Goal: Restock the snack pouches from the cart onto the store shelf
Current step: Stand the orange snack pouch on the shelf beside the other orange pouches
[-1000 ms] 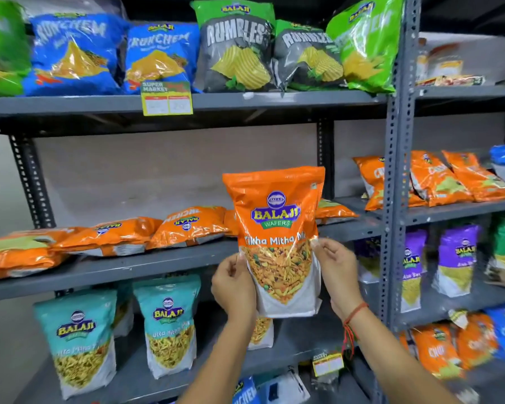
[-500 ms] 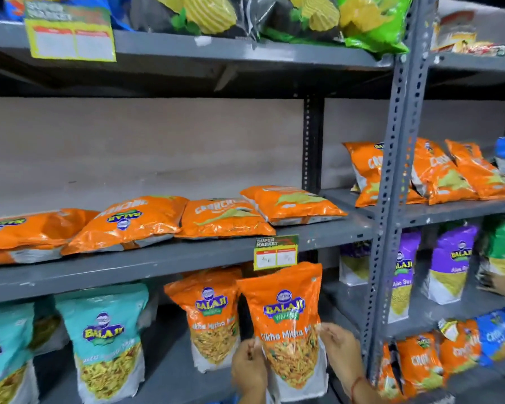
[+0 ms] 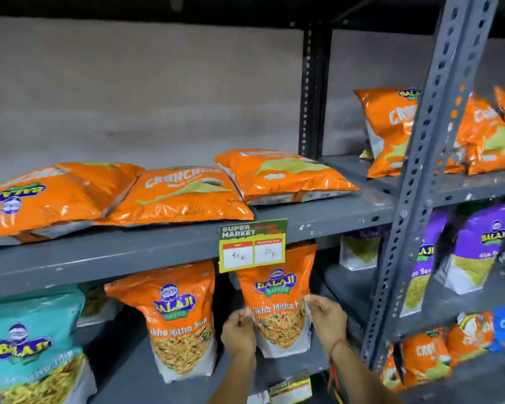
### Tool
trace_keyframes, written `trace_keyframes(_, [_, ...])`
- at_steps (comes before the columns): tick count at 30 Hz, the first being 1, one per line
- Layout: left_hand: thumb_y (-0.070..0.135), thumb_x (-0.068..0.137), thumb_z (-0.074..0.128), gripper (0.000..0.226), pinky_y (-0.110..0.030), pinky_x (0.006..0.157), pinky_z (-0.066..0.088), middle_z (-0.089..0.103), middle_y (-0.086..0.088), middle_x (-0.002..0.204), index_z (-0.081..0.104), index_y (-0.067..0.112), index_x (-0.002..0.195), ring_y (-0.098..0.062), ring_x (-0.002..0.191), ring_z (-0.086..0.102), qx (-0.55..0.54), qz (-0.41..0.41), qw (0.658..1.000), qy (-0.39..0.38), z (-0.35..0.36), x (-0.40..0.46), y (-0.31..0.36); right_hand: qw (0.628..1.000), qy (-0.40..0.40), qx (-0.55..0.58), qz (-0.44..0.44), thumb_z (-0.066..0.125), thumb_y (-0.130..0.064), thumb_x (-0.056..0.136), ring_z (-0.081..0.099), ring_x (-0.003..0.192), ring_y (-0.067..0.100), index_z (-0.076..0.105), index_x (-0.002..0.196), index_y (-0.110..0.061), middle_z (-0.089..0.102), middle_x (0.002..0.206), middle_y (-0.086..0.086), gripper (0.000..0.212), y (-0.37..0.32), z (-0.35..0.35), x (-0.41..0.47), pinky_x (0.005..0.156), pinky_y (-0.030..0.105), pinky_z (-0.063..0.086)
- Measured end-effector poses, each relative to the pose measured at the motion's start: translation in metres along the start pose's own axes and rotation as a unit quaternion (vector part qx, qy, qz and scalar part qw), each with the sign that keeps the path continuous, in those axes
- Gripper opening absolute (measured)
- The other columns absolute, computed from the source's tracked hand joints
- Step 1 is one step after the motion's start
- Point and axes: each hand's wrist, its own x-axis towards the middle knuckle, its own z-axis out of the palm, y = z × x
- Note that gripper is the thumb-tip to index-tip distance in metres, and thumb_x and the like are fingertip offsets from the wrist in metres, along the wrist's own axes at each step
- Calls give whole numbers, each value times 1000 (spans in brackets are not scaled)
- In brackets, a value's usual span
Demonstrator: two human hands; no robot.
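Observation:
An orange Balaji Tikha Mitha Mix pouch (image 3: 277, 298) stands upright on the lower grey shelf (image 3: 292, 364), its top behind a price tag. My left hand (image 3: 239, 333) pinches its left edge and my right hand (image 3: 328, 317) pinches its right edge. A second identical orange pouch (image 3: 175, 316) stands just to its left. The cart is out of view.
A teal pouch (image 3: 32, 351) stands at the far left. Orange Crunchem bags (image 3: 175, 196) lie flat on the shelf above. A price tag (image 3: 252, 246) hangs from that shelf's edge. A grey perforated upright (image 3: 414, 182) stands right of my hands; purple pouches (image 3: 475, 246) beyond it.
The orange pouch went down from in front of the middle shelf onto the lower shelf beside the other orange pouch. Both hands stayed on it. The view has moved closer.

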Motion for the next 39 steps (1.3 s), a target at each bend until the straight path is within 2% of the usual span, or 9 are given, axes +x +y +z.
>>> trace_keyframes(5, [10, 94, 54, 30, -10, 52, 39, 57, 4, 61, 59, 16, 64, -17, 61, 52, -1, 54, 999, 8, 0, 0, 8, 996, -24, 76, 39, 63, -18, 86, 66, 73, 14, 74, 69, -33, 73, 73, -9, 24, 23, 9, 7, 74, 37, 56])
trace_keyframes(7, [10, 94, 54, 35, -12, 54, 39, 59, 13, 59, 56, 25, 63, -7, 60, 54, -2, 60, 998, -5, -1, -3, 9, 994, -39, 88, 48, 61, -20, 87, 66, 75, 16, 74, 75, -31, 74, 77, -4, 21, 29, 8, 8, 79, 41, 56])
trace_keyframes(10, [22, 96, 52, 18, -14, 65, 44, 72, 12, 80, 68, 16, 93, -6, 85, 66, -34, 40, 997, -62, -1, -4, -5, 987, -93, 111, 68, 60, -26, 89, 67, 97, 17, 70, 92, -29, 74, 98, -3, 11, 32, 2, 4, 92, 40, 52])
trace_keyframes(13, [34, 94, 55, 34, -18, 77, 49, 70, 0, 113, 59, 16, 122, -11, 104, 65, -51, 14, 989, -140, -6, -4, -18, 967, -158, 155, 126, 70, -29, 82, 49, 124, 17, 49, 131, -27, 54, 133, -2, 54, 40, -10, 0, 107, 39, 38])
trace_keyframes(18, [48, 53, 89, 83, -36, 94, 54, 70, 10, 119, 53, 32, 126, -9, 111, 64, 19, 19, 970, -242, -11, 6, -47, 943, -279, 91, 159, 81, -19, 60, 26, 141, 18, 21, 146, -30, 32, 145, -5, 105, 60, -18, -9, 115, 43, 25])
trace_keyframes(21, [37, 45, 95, 89, -48, 99, 52, 70, 4, 120, 55, 29, 124, -16, 113, 65, 36, 27, 967, -252, -7, 14, -59, 940, -301, 76, 142, 83, -15, 62, 32, 138, 20, 30, 140, -28, 40, 144, -3, 96, 69, -11, -9, 117, 43, 26])
trace_keyframes(25, [36, 44, 94, 80, -48, 95, 55, 73, 7, 113, 59, 31, 115, -14, 106, 68, 34, 37, 974, -222, -2, 18, -66, 942, -299, 91, 120, 76, -8, 74, 43, 132, 19, 39, 130, -33, 48, 140, 1, 72, 71, -5, -8, 114, 42, 32])
trace_keyframes(33, [52, 45, 92, 75, -46, 89, 58, 74, 13, 109, 60, 39, 112, -9, 102, 70, 57, 59, 982, -171, 0, 12, -77, 940, -302, 62, 143, 73, -5, 76, 44, 125, 18, 35, 138, -20, 45, 138, 1, 75, 66, -4, 2, 105, 32, 35])
trace_keyframes(39, [55, 43, 91, 80, -44, 89, 59, 74, 13, 109, 59, 38, 114, -8, 101, 69, 57, 48, 985, -156, -2, 7, -77, 941, -302, 52, 146, 77, -9, 73, 43, 132, 21, 37, 134, -26, 46, 141, 5, 74, 68, -4, 1, 114, 41, 32])
